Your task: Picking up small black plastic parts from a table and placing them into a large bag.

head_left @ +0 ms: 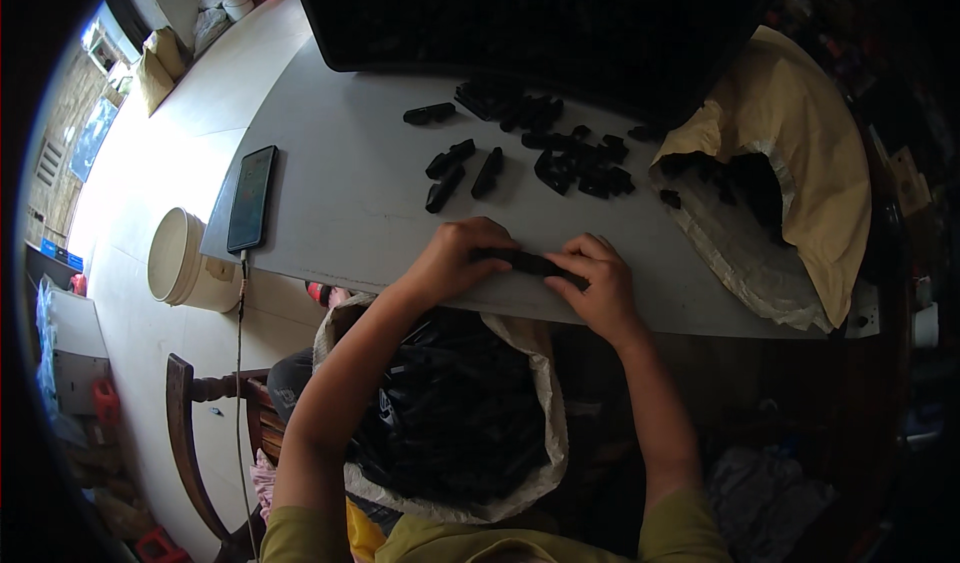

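Between my two hands I hold a long black plastic piece (522,260) level, just above the table's near edge. My left hand (462,256) is closed round its left end, and my right hand (597,281) pinches its right end with thumb and fingers. Just beyond lie a few single black parts, among them a short black bar (487,173). A looser pile of black parts (580,163) spreads farther back. Below my forearms, an open white sack (553,403) at my lap is filled with many similar black pieces.
A brown paper sack (835,163) lies open on the right of the grey table (340,163), black parts at its mouth. A large black box or screen (520,13) stands at the back. On the left are a cabled phone (252,198), a bucket (178,258) and a wooden chair (183,423).
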`<action>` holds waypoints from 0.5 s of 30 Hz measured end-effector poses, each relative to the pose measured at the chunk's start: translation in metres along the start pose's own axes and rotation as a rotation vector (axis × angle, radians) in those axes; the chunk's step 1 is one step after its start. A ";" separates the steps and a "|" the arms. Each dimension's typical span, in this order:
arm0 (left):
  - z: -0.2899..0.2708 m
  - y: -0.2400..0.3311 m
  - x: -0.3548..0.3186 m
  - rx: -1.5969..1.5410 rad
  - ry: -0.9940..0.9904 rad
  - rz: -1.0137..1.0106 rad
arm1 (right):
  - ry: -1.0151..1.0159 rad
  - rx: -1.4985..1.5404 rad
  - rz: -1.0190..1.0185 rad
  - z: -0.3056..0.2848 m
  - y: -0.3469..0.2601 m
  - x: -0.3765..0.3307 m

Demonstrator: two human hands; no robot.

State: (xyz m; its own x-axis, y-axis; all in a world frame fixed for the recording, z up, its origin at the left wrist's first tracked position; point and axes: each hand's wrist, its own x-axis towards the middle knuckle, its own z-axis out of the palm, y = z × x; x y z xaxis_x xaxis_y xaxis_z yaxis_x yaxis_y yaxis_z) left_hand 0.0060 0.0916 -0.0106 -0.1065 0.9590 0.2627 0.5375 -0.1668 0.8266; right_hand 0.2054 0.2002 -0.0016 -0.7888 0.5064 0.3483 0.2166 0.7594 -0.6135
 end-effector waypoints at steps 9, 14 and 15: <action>0.002 0.006 -0.007 -0.165 0.027 -0.047 | 0.034 0.125 -0.029 0.015 -0.003 0.004; -0.007 0.028 -0.021 -0.168 0.058 -0.144 | 0.005 0.177 -0.067 0.026 -0.015 0.001; -0.013 0.039 -0.025 -0.143 0.030 -0.186 | 0.008 0.176 -0.067 0.021 -0.014 0.002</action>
State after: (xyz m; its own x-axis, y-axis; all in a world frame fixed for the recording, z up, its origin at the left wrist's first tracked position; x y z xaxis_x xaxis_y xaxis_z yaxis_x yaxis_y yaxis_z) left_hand 0.0187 0.0581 0.0220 -0.2191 0.9692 0.1122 0.3823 -0.0205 0.9238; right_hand 0.1881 0.1818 -0.0069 -0.7931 0.4609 0.3982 0.0588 0.7086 -0.7031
